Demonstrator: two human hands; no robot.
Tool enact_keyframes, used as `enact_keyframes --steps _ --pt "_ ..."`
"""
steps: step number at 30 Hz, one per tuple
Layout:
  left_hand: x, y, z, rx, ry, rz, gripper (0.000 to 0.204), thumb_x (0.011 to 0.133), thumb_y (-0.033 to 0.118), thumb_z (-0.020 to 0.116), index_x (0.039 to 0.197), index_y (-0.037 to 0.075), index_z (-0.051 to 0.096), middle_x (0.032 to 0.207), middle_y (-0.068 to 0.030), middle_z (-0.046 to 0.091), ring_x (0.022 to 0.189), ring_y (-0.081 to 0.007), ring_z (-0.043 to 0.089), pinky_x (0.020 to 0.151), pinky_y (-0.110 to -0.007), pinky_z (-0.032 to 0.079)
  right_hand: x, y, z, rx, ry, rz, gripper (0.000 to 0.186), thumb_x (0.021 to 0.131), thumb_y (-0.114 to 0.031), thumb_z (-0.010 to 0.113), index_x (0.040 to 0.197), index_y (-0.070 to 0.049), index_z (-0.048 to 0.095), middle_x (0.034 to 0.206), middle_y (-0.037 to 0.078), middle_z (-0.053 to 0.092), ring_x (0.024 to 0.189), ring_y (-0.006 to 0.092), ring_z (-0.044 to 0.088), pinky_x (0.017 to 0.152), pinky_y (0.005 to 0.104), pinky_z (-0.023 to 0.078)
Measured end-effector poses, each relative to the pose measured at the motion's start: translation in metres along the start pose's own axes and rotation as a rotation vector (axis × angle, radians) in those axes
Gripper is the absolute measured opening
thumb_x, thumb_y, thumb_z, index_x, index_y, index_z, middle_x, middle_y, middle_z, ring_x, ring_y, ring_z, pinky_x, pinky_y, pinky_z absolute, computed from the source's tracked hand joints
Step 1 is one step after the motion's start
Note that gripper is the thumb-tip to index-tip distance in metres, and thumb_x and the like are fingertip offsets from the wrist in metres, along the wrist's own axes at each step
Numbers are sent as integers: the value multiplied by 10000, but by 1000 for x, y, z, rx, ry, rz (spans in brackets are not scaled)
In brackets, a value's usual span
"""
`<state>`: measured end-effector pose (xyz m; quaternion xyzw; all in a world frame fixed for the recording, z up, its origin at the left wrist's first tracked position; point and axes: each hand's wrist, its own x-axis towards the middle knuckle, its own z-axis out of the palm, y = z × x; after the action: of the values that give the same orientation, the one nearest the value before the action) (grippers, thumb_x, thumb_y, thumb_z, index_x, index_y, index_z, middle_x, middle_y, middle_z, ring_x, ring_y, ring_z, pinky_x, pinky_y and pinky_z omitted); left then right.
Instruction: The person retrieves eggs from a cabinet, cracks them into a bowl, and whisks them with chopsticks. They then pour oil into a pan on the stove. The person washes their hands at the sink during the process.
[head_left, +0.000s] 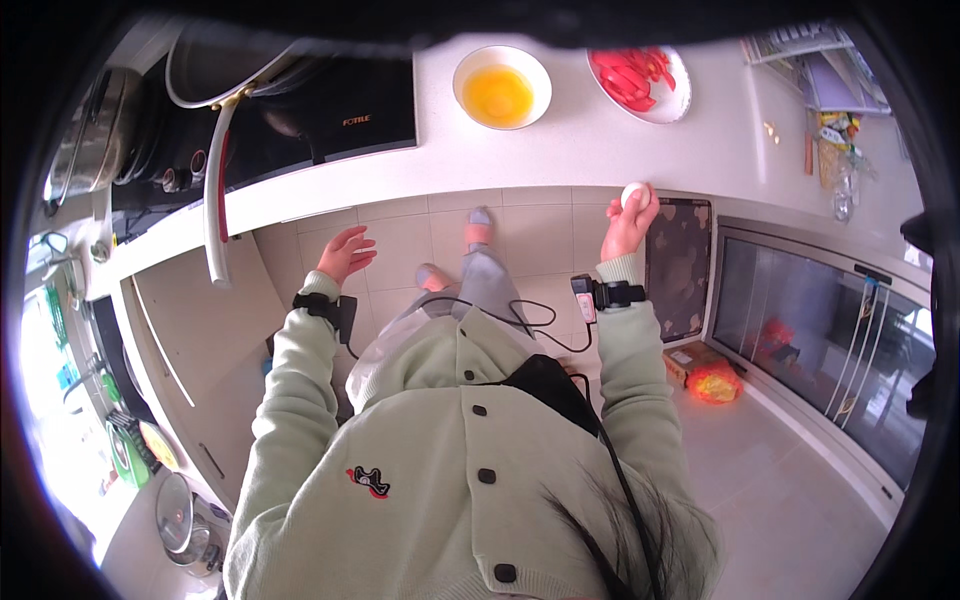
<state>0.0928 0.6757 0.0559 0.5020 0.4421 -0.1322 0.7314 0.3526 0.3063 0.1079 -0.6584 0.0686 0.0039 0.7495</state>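
White egg (pixel 631 196): gripped in the curled fingers of the right hand (pixel 627 225), near the front edge of the counter (pixel 570 155). Left hand (pixel 346 254): empty, fingers loosely spread, above the tiled floor (pixel 400 226). On the counter stand a bowl (pixel 465 82) of yellow liquid (pixel 498 98) and a dish (pixel 674 104) of cut red pieces (pixel 628 80).

at the upper right my feed shows a smooth, matt-shelled egg (pixel 632 194). upper left, i make out a glossy black glass cooktop (pixel 345 95); along the top, a smooth, pale surface (pixel 575 150); lower centre, matt, knitted cloth on the jacket (pixel 420 420).
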Motion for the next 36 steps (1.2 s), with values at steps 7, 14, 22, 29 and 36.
enact_keyframes --steps 7,14,22,29,36 --pt "1 4 12 73 -9 -13 376 921 249 503 1249 69 473 1108 -111 593 1012 -223 598 866 -307 483 16 14 12 -800 35 -550 406 909 -71 473 1283 -10 327 1206 192 358 1090 322 417 917 413 379" --pt "-19 23 12 97 -24 -6 350 936 262 487 1217 53 501 1097 -93 596 992 -200 598 872 -302 478 4 -20 27 63 44 -8 391 936 -205 494 1273 -66 351 1041 113 496 870 205 520 702 307 425" --pt "-69 162 118 471 -571 592 203 940 134 492 1011 -13 612 874 -28 605 790 -98 552 735 -244 478 20 -119 103 584 -740 556 396 955 -353 452 1152 -10 483 1051 146 575 760 160 516 596 236 415" --pt "-64 252 185 563 -247 1165 349 821 89 634 1159 44 562 1062 -95 570 881 -161 605 747 -265 509 34 -150 158 84 -904 565 461 931 -426 477 1059 14 523 894 80 563 721 128 521 623 226 431" --pt "-37 259 184 506 -244 996 369 785 77 667 1133 2 568 992 -130 639 818 -183 663 753 -276 534 58 -144 188 -192 -991 449 423 897 -414 549 1035 -20 477 934 88 582 748 127 620 608 207 501"
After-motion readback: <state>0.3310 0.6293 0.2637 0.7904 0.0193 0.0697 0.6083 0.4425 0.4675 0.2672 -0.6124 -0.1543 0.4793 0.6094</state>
